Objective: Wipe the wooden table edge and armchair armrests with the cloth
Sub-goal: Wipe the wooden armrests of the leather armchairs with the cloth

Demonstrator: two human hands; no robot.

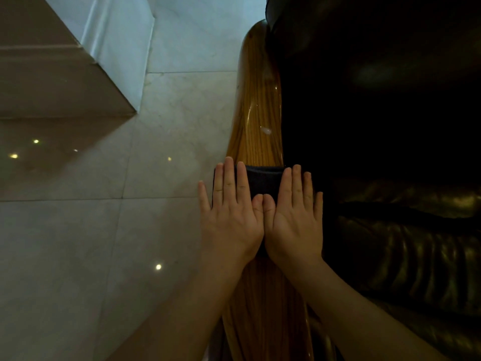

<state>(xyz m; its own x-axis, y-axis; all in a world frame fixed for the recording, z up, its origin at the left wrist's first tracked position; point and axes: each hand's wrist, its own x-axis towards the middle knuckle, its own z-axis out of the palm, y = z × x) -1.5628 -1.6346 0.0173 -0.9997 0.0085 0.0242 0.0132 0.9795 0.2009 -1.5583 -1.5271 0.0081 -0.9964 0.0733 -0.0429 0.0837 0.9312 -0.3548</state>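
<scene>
A glossy wooden armrest (260,105) of a dark leather armchair (390,126) runs from the bottom centre up to the top of the view. A dark cloth (264,178) lies folded across the armrest at mid-height. My left hand (231,212) and my right hand (294,217) lie flat on the cloth side by side, thumbs touching, fingers stretched out and pointing away from me. Most of the cloth is hidden under my palms. The wooden table is out of view.
To the left of the armrest is a polished pale tiled floor (104,230) with light reflections. A beige stepped ledge (52,74) stands at the upper left. The black leather seat cushion (406,256) fills the right side.
</scene>
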